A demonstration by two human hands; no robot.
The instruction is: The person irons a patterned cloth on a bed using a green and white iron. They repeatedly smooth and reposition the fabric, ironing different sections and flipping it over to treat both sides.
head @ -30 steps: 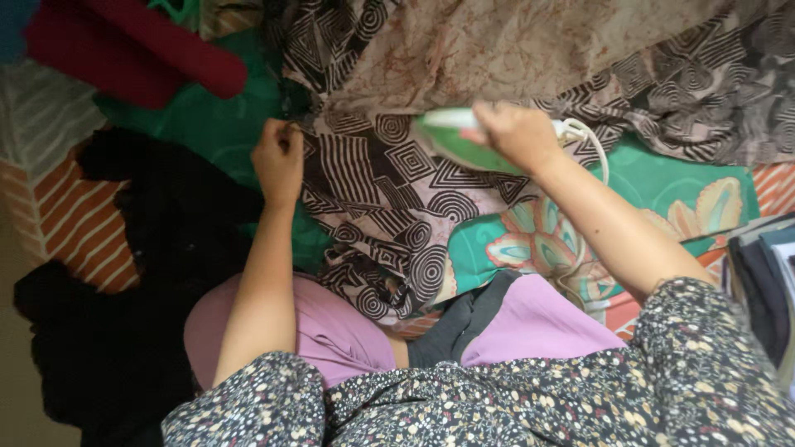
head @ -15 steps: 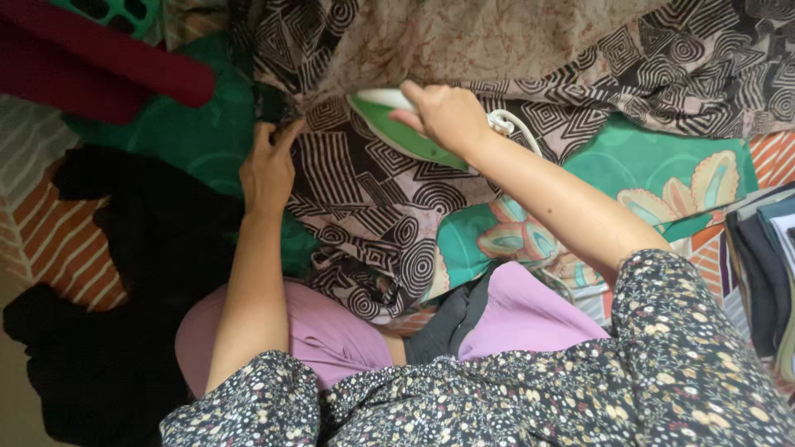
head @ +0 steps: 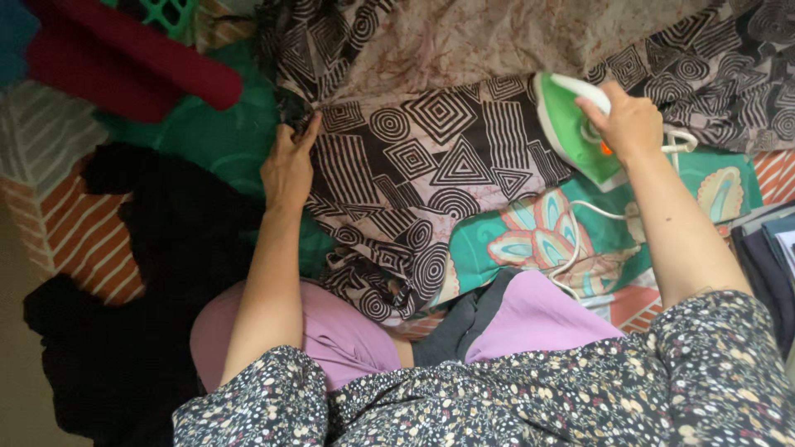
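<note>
A black and pale cloth (head: 431, 157) with geometric patterns lies spread over a green flowered sheet (head: 538, 236). My left hand (head: 288, 165) pinches the cloth's left edge and holds it taut. My right hand (head: 631, 124) grips the handle of a green and white iron (head: 571, 132), which rests on the right part of the cloth. The iron's white cord (head: 580, 240) loops down over the sheet toward my lap.
A heap of black clothing (head: 141, 273) lies at the left. A dark red fabric roll (head: 124, 62) and a green plastic basket (head: 170, 12) sit at the top left. Folded dark clothes (head: 766, 265) are stacked at the right edge. An orange striped mat (head: 74, 240) lies underneath.
My right hand has slid the iron from the cloth's upper middle to the right. My left hand has stayed at the cloth's left edge, keeping hold.
</note>
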